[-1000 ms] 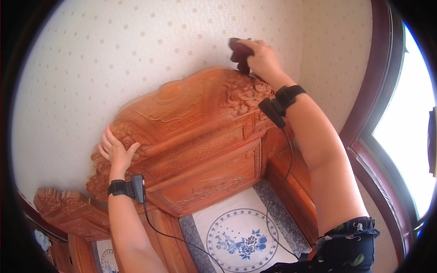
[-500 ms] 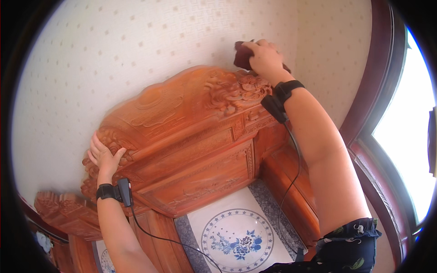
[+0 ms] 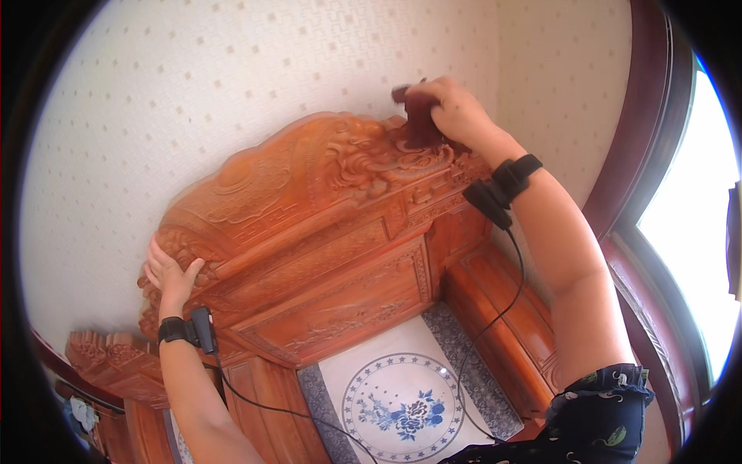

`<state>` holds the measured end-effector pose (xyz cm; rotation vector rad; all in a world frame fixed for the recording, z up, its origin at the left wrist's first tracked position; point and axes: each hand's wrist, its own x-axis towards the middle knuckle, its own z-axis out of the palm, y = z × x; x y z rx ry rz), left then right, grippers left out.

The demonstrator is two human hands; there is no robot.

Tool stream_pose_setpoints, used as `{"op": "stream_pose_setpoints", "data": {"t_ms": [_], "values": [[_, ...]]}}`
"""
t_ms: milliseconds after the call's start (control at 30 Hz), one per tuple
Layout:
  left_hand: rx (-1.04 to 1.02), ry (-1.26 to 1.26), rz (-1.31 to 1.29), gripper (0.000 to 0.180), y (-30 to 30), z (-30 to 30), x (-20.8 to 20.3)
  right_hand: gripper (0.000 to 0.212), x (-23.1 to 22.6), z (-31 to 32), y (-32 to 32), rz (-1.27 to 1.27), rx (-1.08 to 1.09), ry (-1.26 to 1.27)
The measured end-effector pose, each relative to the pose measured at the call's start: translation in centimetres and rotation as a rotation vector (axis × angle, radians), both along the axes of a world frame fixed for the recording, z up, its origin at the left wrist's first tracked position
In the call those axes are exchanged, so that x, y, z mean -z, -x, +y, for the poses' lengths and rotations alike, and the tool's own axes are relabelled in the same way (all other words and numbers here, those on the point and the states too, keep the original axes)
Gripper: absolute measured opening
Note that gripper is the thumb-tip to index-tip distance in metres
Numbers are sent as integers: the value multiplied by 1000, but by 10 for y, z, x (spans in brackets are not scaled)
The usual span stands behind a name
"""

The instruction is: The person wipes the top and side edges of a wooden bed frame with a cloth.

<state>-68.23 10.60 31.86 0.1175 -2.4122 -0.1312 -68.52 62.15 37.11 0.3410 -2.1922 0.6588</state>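
Note:
A tall carved wooden chair back [image 3: 247, 174], reddish brown, stands against the wall. In my right hand [image 3: 457, 108] is a dark maroon cloth [image 3: 423, 120], gripped and hanging down onto the carved scrollwork at the upper right end of the back. My left hand [image 3: 171, 272] rests on the carved left end, its fingers spread over the edge and the thumb apart. Each wrist wears a black strap [image 3: 519, 176] with a small box and a cable. Some of the carving beneath the cloth is hidden.
Below lies a seat cushion [image 3: 332, 367], white with a blue floral medallion and grey patterned borders. Wooden armrests [image 3: 502, 309] flank it. Another carved piece [image 3: 116, 356] stands at the lower left. A dark-framed window [image 3: 680, 255] is on the right, beside patterned wallpaper [image 3: 255, 69].
My right hand has shifted right and slightly down, and the cloth now drapes over the carving. The left hand has slid slightly left and down along the edge.

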Motion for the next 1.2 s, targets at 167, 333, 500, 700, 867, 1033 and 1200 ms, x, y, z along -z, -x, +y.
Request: {"op": "stream_pose_setpoints", "data": {"t_ms": [167, 333, 500, 700, 867, 1033, 1200], "values": [[-9, -8, -30, 106, -1, 3, 1, 36, -8, -24, 29, 2, 278, -105], [-34, 7, -39, 103, -1, -1, 0, 36, -12, -45, 18, -335, 351, -521], [-13, 29, -12, 103, 2, -7, 0, 36, -27, -7, 8, -402, 58, -427], [8, 52, 36, 102, 4, -8, 3, 36, -21, 36, 39, 165, 461, 41], [25, 57, 26, 103, 3, -6, 7, 36, -11, 9, 45, -63, 469, -337], [2, 74, 49, 103, 4, -14, 7, 30, 4, -11, 27, -353, 325, -375], [-24, 69, -35, 98, 4, -10, 2, 18, 27, 8, 18, 87, 234, -380]]}}
